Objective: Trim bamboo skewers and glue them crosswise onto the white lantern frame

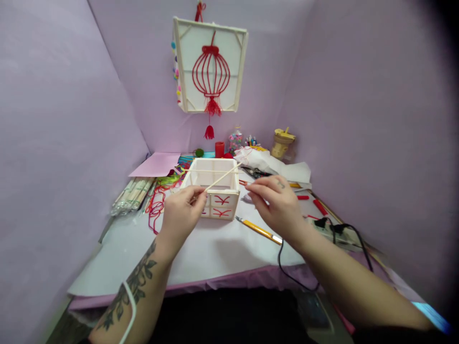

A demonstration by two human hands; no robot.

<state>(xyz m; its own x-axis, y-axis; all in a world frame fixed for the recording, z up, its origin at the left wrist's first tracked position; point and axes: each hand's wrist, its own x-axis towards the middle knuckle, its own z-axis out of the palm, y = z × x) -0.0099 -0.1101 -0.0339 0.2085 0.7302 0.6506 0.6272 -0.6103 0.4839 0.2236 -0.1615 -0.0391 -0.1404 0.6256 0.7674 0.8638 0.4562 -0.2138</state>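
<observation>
My left hand [182, 206] is closed in a pinch on one end of a thin wooden stick [224, 177], which slants up to the right over the open box. My right hand [276, 200] is pinched to the right of the box, its fingertips together; whatever they hold is too small to make out. Between the hands stands a white paper box frame [234, 203] with wooden edges and red strokes on its front panels. Another thin stick [197, 170] runs level across the box's open top.
A yellow utility knife [260, 230] lies before the box. Red yarn [155, 210] and bundled sticks [134, 195] are at left; white paper [265, 162], a yellow cup [282, 143] and a power strip [335, 233] with black cords are at right. A finished lantern [186, 52] hangs above.
</observation>
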